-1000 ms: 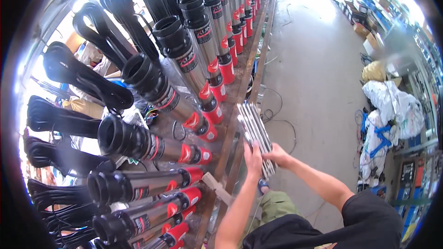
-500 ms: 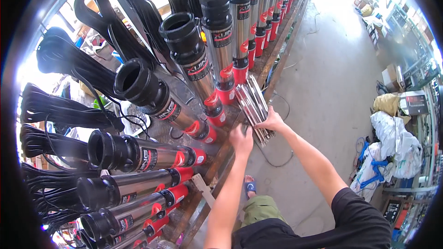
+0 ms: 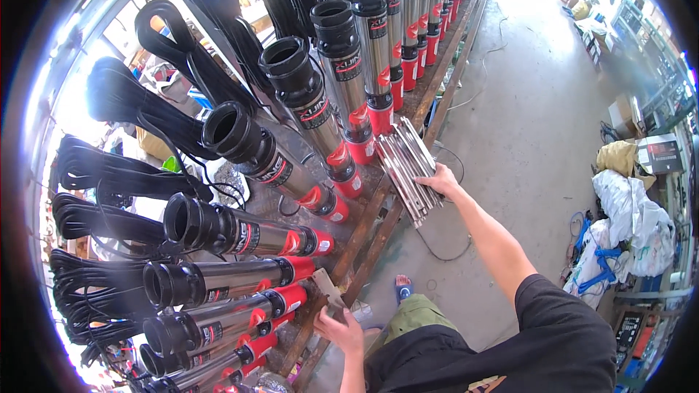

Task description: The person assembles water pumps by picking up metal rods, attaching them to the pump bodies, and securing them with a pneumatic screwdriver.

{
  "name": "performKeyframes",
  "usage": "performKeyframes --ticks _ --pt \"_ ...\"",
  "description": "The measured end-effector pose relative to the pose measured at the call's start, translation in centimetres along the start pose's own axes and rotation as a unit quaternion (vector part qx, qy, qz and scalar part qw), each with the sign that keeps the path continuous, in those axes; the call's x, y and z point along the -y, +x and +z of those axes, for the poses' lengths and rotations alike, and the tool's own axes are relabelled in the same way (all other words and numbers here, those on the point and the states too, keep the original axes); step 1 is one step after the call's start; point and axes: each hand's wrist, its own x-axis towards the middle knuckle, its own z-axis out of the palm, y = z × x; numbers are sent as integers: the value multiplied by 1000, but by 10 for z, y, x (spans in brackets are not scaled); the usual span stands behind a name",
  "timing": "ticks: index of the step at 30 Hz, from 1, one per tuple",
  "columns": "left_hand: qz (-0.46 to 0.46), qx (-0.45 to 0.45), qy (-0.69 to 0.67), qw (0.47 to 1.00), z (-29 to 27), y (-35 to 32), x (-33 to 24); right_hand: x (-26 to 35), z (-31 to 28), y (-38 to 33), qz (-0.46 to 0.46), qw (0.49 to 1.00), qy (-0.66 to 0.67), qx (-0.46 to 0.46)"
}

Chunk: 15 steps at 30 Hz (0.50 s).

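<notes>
Lowered, left hand (image 3: 341, 331) now grips one flat plate (image 3: 329, 292); right hand (image 3: 439, 179) clasps one strip bundle (image 3: 408, 167).

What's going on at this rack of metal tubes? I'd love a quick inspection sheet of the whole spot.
Surface: rusty rack rail, concrete floor.
Job's things: bundle of flat metal strips; row of steel pumps with red bases.
Clutter: white sacks, boxes at right.
Grippers: right hand on the strips; left hand at a small flat piece.
Cables: black coils; loose wire on floor.
Surroundings: workshop, shelving at right.
</notes>
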Motion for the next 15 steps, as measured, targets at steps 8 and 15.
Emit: performKeyframes --ticks 8,15 --pt "98 59 -73 991 43 26 -86 20 -20 -3 81 966 217 119" --pt "353 178 12 918 147 91 -222 -5 -4 23 -25 970 221 101"
